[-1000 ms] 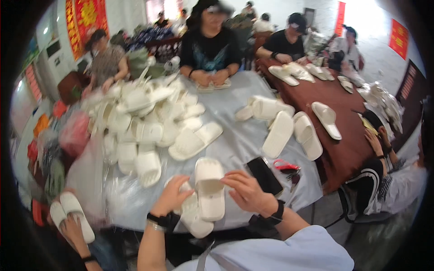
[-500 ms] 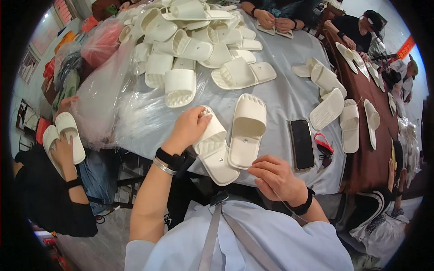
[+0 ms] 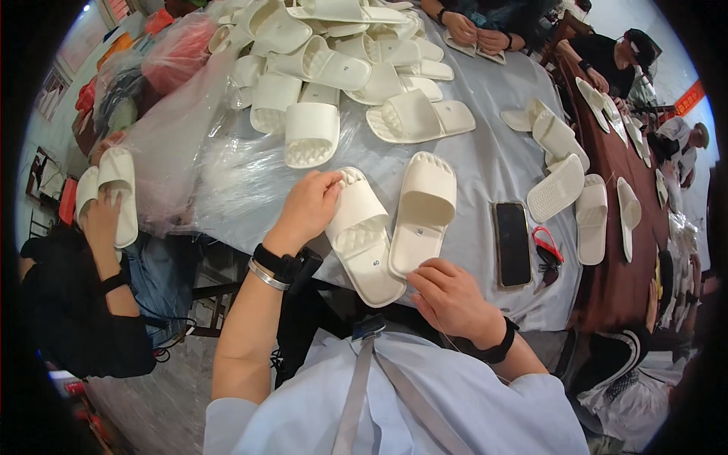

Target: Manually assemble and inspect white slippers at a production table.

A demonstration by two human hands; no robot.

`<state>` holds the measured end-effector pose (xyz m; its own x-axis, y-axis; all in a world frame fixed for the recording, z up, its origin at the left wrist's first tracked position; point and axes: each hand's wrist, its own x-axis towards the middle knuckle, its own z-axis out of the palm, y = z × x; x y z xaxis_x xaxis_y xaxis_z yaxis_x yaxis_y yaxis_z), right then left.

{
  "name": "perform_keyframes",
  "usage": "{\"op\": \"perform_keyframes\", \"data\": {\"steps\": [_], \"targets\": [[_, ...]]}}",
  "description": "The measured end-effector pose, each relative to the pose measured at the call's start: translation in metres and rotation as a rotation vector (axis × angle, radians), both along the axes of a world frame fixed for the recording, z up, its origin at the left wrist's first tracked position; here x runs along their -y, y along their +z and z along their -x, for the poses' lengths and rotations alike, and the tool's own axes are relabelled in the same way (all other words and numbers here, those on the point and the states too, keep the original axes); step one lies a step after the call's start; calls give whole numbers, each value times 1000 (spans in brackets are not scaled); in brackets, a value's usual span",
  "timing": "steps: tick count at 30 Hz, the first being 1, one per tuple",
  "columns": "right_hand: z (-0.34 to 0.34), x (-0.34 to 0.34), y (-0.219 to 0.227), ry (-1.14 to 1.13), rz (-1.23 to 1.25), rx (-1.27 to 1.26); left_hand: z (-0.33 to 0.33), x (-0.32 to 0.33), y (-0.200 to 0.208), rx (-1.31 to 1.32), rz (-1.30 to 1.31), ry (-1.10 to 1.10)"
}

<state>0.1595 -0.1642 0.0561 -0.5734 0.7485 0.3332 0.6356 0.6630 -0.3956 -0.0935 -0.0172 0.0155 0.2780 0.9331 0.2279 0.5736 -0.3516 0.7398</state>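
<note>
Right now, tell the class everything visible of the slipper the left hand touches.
The slipper looks like off-white foam: a broad plain strap, a bumpy footbed, a small label at the heel. It is sole down, toe pointing away, at the grey table cover's near edge. The left hand holds its toe end; another slipper meets its right side.

The left hand point(image 3: 311, 206) partly hides the edge of a white slipper point(image 3: 362, 233).

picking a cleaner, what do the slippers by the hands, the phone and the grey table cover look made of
Slippers: matte off-white, probably moulded foam or soft plastic, given the rounded edges and bumpy footbeds. Phone: likely glass-fronted, smooth and dark. Table cover: creased with slight sheen, perhaps plastic sheeting; coated cloth is possible.
</note>
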Motion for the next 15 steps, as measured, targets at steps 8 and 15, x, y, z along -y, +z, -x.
{"op": "perform_keyframes", "data": {"steps": [8, 15], "targets": [[41, -36, -16, 6, -55, 225, 13, 2, -12, 57, -33, 163], [55, -45, -24, -21, -82, 281, 27, 1, -15, -74, 19, 174]]}}
